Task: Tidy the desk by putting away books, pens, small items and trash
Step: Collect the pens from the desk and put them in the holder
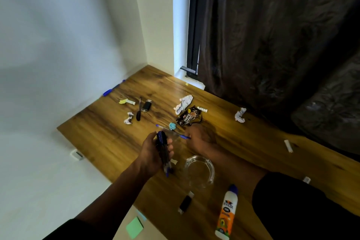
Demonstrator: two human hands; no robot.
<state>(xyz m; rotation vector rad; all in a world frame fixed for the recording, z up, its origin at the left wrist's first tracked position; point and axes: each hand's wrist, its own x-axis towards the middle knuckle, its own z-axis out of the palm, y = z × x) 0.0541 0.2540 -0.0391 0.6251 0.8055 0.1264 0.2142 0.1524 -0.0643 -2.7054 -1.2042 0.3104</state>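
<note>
One wooden desk (pixel 243 142) – littered, white walls (pixel 58 45)

Counter (pixel 243 142): wood-grain top, smooth, with a mild sheen near the window. Ashtray (pixel 199 169): clear glass, glossy; glue bottle (pixel 227 214): white plastic, smooth, with blue cap and orange label; biscuit wrapper (pixel 188 118): shiny dark foil or plastic; paper wads (pixel 183 103): white, crumpled, matt. Curtain (pixel 272 35): dark cloth, faintly lustrous, patterned; wall (pixel 58 45): matt painted white.
</note>
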